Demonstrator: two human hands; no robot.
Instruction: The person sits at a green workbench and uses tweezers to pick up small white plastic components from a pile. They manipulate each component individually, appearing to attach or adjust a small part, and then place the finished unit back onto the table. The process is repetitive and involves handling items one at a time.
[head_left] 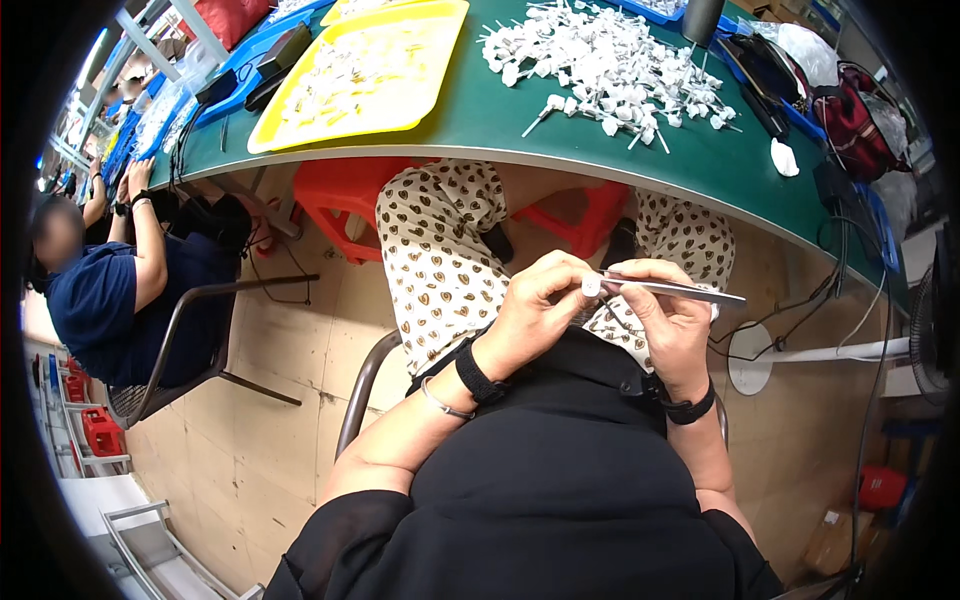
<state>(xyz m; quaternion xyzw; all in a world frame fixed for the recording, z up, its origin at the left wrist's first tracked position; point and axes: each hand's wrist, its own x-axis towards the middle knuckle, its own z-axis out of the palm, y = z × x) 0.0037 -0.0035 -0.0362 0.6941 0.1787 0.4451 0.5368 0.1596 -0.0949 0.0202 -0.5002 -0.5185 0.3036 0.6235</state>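
black garment (560, 480), nearest. left hand (535, 315): fingers pinching small white part (592, 286) over lap. right hand (670, 320): fingers closed on metal tweezers (680, 290), tip at part. far: green desk (480, 120), heap of white parts (610, 60), yellow tray (360, 75) far left.

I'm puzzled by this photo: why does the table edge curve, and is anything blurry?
Head view: the fisheye lens bends the table edge and blackens the corners; the neighbour's face is blurred; hands and tweezers look sharp; lighting is even, without harsh glare.
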